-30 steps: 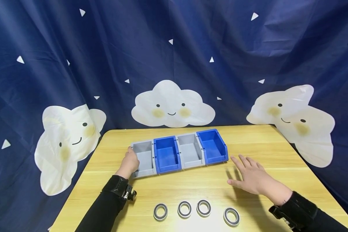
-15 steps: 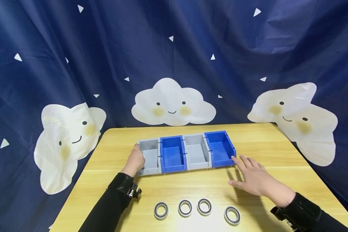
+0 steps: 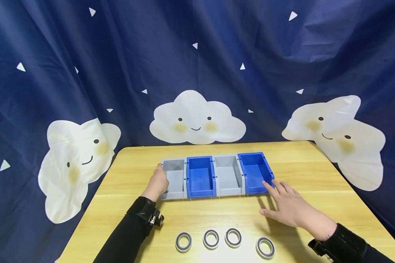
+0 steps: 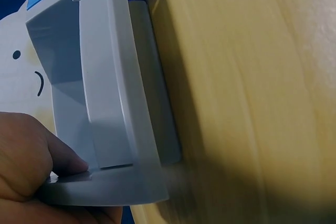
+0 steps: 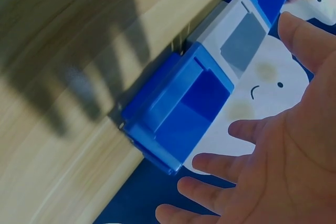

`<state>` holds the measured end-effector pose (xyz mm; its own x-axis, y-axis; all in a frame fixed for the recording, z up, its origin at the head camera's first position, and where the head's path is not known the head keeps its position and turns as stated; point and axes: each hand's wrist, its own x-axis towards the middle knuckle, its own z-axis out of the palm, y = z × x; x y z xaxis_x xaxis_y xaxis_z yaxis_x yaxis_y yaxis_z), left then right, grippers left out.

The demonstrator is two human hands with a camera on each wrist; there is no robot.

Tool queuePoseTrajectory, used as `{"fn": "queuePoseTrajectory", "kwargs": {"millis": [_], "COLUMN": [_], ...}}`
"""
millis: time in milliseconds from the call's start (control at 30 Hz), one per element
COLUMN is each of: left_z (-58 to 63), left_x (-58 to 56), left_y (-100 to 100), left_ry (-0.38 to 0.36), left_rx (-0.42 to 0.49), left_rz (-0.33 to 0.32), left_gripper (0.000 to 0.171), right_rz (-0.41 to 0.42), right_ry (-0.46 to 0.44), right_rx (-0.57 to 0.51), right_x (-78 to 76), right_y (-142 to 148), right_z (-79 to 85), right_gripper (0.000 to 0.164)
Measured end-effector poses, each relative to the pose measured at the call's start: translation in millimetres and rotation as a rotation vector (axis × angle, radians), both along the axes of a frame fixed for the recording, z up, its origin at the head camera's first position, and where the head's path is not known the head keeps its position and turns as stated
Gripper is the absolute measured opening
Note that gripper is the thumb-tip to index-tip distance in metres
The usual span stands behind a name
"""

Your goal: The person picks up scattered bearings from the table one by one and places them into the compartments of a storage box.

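Note:
A row of joined plastic bins, grey and blue by turns, stands on the wooden table. My left hand grips the left wall of the leftmost grey bin; in the left wrist view the thumb is inside that wall and the fingers are outside. My right hand is spread, its fingertips overlapping the front right corner of the rightmost blue bin in the head view. The right wrist view shows its palm with nothing in it. Between them are another blue bin and a grey bin.
Several ring-shaped bearings lie near the table's front: a left one, two in the middle and one at the right. A dark blue curtain with clouds hangs behind the table.
The bin row has slid right and swung straighter, with my left hand moving along on its left wall. My right hand has barely moved; the rightmost bin has come up to its fingers.

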<state>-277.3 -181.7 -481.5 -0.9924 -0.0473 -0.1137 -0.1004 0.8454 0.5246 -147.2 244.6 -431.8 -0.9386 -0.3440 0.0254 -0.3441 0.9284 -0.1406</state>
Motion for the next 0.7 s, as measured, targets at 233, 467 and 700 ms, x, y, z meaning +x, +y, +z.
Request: {"fn": "queuePoseTrajectory", "kwargs": {"millis": [233,467,700], "left_z": [-1.2,0.1,-0.7], "left_x": [0.0,0.4,-0.1], "left_y": [6,9,12], "left_ry": [0.018,0.017,0.018], "left_rx": [0.0,0.005,0.002], "left_rz": [-0.005,-0.019,-0.008], "left_gripper": [0.069,0.07,0.07], "right_rz": [-0.004,-0.015,-0.01], "right_ry": [-0.005,-0.019,-0.01], "right_rx": [0.003,0.005,-0.001], "right_x": [1.1,1.6,3.1], "right_y": [1,1,1], "right_z": [-5.9,-9.3,-11.0], "right_gripper": [0.095,0.096,0.096]}}
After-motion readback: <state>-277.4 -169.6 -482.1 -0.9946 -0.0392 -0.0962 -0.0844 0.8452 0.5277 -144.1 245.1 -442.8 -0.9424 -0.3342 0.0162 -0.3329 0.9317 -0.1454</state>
